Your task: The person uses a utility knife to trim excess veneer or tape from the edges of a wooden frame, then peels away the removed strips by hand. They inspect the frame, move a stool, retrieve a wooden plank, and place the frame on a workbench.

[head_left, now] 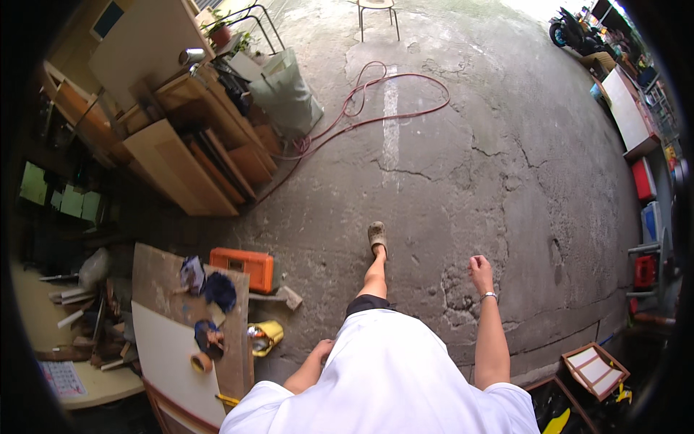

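The right hand (480,273) curls its fingers loosely, nothing visible in them; the left hand (322,351) is partly hidden, its hold unclear. Left of its fingers, the yellow bag (270,335) and the tape (202,362) on the worktop (156,276) lie untouched; no handling seems under way.

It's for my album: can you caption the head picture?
A red hose loops over cracked concrete beyond one clog and a curled right hand.
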Motion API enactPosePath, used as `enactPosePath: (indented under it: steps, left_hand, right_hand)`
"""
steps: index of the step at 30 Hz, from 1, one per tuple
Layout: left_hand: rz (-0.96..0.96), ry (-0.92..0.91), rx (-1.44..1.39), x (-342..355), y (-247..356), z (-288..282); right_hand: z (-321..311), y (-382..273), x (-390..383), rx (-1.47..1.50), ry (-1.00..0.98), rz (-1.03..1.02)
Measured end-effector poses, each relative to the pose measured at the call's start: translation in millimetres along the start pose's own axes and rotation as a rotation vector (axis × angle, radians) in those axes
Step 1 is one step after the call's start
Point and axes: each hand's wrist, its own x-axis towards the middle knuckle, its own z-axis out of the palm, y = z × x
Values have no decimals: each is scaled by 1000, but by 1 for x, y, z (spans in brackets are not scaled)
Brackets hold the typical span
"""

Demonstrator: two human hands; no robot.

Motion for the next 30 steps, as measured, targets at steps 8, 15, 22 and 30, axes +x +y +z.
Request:
enactPosePath:
  steps: [8,15,22,30]
  left_hand:
    - [309,301,397,147,388,-89]
    - [719,301,151,210,800,-92]
    - [748,251,336,277,951,-11]
    - [76,-44,282,296,949,42]
  right_hand:
    - [38,-12,93,-116,-236,521]
    - [31,-45,159,-104,-204,703]
    - [0,-66,382,-171,-317,624]
    - [-77,-234,795,39,32,228]
